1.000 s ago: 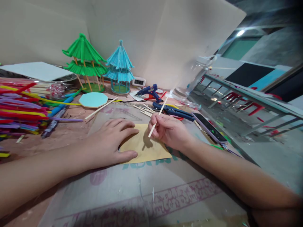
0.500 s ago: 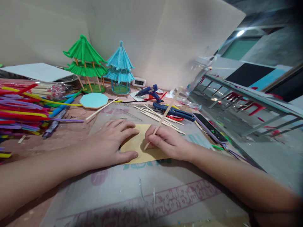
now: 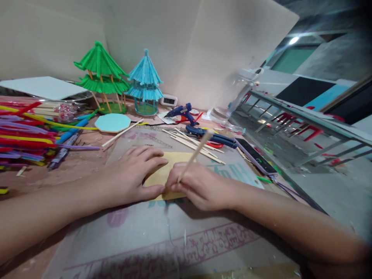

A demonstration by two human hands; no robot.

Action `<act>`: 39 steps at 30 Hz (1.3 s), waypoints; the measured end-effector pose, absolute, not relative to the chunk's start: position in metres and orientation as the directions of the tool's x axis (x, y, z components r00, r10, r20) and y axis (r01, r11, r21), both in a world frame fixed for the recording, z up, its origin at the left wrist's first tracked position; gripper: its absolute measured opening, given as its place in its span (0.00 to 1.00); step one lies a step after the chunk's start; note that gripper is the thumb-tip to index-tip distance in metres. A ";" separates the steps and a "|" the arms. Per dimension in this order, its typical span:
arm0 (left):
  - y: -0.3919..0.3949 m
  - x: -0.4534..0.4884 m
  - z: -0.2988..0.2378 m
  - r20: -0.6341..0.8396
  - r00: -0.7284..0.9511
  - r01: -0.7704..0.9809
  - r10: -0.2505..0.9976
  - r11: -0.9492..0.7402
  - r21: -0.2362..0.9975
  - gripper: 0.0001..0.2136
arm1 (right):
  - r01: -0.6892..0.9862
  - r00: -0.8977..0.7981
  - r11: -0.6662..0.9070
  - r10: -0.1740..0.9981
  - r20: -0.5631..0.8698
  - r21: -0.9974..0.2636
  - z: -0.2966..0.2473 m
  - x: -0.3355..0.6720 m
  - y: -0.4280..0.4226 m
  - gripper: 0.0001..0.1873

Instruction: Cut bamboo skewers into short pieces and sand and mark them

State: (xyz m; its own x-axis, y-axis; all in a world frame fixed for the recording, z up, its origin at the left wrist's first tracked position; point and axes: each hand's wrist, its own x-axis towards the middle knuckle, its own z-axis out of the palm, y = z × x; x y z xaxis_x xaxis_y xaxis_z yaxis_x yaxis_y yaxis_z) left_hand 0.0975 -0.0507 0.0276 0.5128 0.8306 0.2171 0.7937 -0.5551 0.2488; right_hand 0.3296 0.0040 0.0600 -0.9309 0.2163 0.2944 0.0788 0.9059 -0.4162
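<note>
A yellow sheet of paper [image 3: 158,179] lies on the printed plastic sheet [image 3: 139,228] in front of me. My left hand [image 3: 139,170] rests flat on its left side, fingers spread. A thin wooden stick [image 3: 195,155] is pinched in my right hand [image 3: 200,184], slanting up and to the right over the paper. The stick's lower end is hidden behind my fingers. Beyond my hands several loose wooden sticks [image 3: 193,145] lie beside blue-handled pliers [image 3: 212,135].
Pipe cleaners [image 3: 26,131] are heaped at the left. Behind stand a green pagoda model [image 3: 100,75] and a blue one [image 3: 145,83], with a light-blue octagon [image 3: 112,122] before them. A glue gun [image 3: 181,111] lies at the back; a phone [image 3: 255,155] lies at the right edge.
My right hand has moved down and left across the paper with the stick, close to my left thumb. My left hand stays on the paper.
</note>
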 end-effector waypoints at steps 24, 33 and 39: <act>-0.048 0.096 0.025 0.219 0.507 0.793 0.833 -0.551 0.259 0.28 | 0.186 -0.887 0.938 0.288 0.360 -0.293 0.060 0.328 0.001 0.10; -0.049 0.098 0.025 0.213 0.476 0.809 0.853 -0.520 0.274 0.30 | 0.317 -0.786 0.803 0.520 0.334 -0.504 0.054 0.331 0.022 0.07; -0.050 0.099 0.027 0.201 0.464 0.813 0.863 -0.505 0.289 0.29 | -0.249 -0.499 -0.045 0.862 0.088 -0.967 0.051 0.330 0.046 0.06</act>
State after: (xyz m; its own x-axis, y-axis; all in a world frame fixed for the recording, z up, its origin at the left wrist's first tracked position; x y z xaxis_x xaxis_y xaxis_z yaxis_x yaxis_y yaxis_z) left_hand 0.0990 -0.0499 0.0274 0.4642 0.8625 0.2013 0.8131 -0.5051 0.2892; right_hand 0.3302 0.0455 0.0515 -0.4990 0.8621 0.0883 -0.2490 -0.0450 -0.9675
